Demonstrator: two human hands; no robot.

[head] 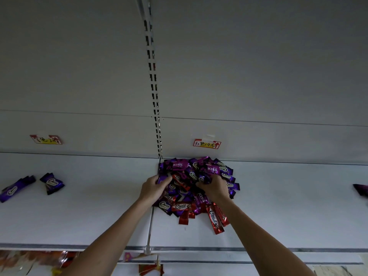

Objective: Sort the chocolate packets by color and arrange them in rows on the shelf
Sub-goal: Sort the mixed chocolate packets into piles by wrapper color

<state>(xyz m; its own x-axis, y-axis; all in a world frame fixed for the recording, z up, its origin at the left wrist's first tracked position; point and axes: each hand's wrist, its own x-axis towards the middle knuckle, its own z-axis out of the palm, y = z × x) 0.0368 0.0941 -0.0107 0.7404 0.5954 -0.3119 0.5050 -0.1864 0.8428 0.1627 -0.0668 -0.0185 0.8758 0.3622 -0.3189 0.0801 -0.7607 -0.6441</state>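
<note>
A heap of chocolate packets [180,166], purple and red, lies against the back edge of the shelf [278,206], beside the slotted upright [154,92]. The left hand [153,189] pinches a purple packet [163,179] at the heap's left side. The right hand [214,188] curls round a second purple packet [204,179]. Two loose purple packets [52,183] lie well apart, toward the shelf's left end.

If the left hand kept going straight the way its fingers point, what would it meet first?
Its fingers are at the pile of chocolate packets; straight on, the left hand would likely meet the purple KISS packet first. Depth is unclear.
</note>
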